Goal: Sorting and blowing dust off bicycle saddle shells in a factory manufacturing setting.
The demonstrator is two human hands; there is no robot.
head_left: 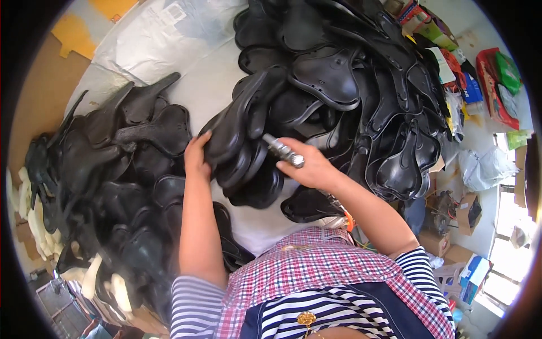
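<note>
My left hand (197, 157) grips the edge of a glossy black bicycle saddle (234, 127), its long nose tilted up and away from me. More dark saddles sit stacked right under and beside it. My right hand (309, 164) is closed round a short silver metal tool (284, 151) with a ribbed barrel. The tool's tip points left toward the saddle; I cannot tell whether it touches.
A large pile of black saddles (327, 76) fills the far right of the pale-covered table (206, 70). Duller black saddles (149, 135) are heaped at left, with cream-coloured pieces (35, 217) beyond. Bags and boxes (471, 212) stand along the right wall.
</note>
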